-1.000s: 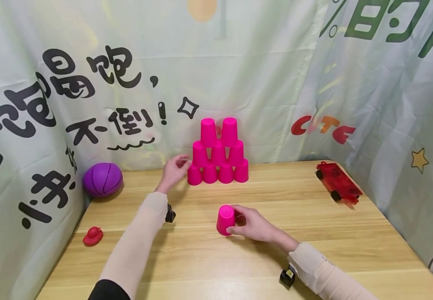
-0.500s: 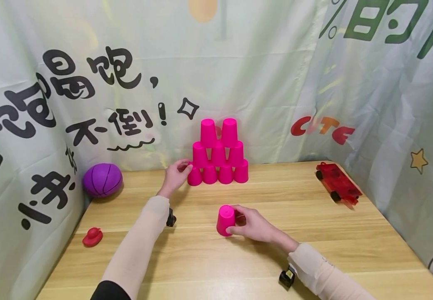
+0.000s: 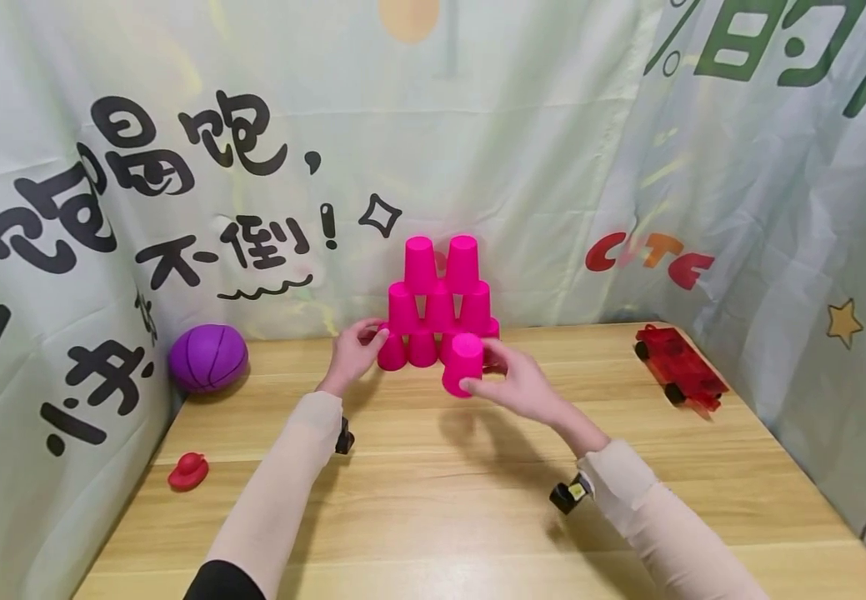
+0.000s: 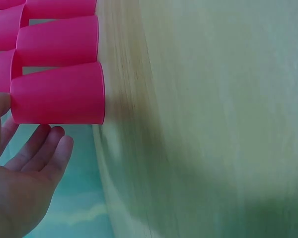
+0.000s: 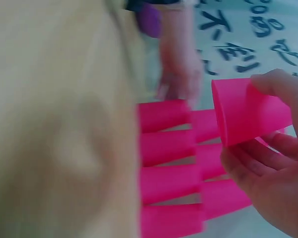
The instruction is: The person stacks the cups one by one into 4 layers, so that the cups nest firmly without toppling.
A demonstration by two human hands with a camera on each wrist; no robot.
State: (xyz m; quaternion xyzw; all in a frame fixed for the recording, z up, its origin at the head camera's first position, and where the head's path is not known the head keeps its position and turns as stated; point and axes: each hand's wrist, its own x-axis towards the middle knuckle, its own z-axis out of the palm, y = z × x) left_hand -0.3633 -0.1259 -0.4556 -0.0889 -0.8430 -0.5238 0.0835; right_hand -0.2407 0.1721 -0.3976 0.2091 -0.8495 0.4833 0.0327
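A pink plastic cup (image 3: 466, 365), mouth down, is held up off the table by my right hand (image 3: 518, 383); in the right wrist view, thumb and fingers (image 5: 253, 161) grip its sides. Behind it stands a pyramid of upside-down pink cups (image 3: 439, 305): several in the bottom row, three above, two on top. The held cup hides part of the bottom row. My left hand (image 3: 353, 353) is at the pyramid's left end, fingers relaxed around the outermost bottom cup (image 4: 59, 96). In the left wrist view, its thumb touches that cup's narrow end.
A purple ball (image 3: 209, 358) sits at the back left of the wooden table (image 3: 372, 517), a small red hat-shaped toy (image 3: 188, 472) nearer on the left. A red toy car (image 3: 678, 368) lies at the right. Printed curtains (image 3: 538, 167) stand close behind the table.
My right hand has lifted its cup from the table and carried it forward, in front of the pyramid. The left hand has settled slightly lower beside the left bottom cup.
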